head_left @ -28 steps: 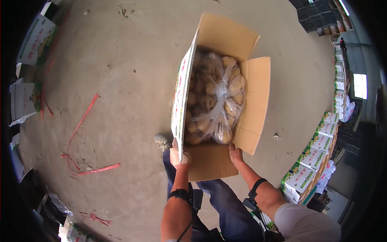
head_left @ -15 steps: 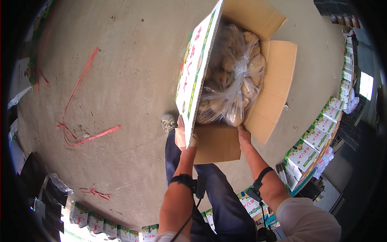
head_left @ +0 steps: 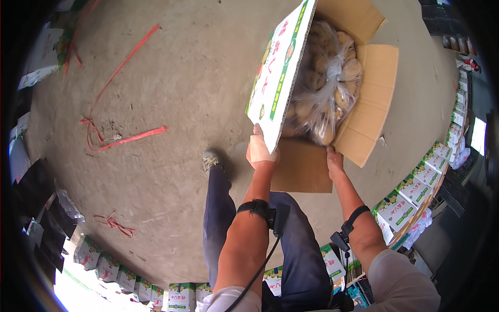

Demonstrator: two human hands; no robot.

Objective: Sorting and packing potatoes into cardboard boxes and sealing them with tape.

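Between my two hands is a cardboard box with its flaps standing open. Its printed white and green flap rises on the left, while plain brown flaps spread at the far, right and near sides. Inside rests a clear plastic bag gathered at the top, full of round tan produce that looks like potatoes. My left hand, pale across its back, grips the near left part of the box by the white flap, fingers partly hidden. My right hand holds the near right corner, its fingertips under the box and out of sight.
Red plastic strapping lies on the concrete floor to the left, with a tangled red piece nearer. Rows of white and green cartons line the right side, and more cartons stand at the lower left.
My left foot has stepped forward, out from beside the box. Both hands keep hold of the box, which now sits a little farther right and higher in view.
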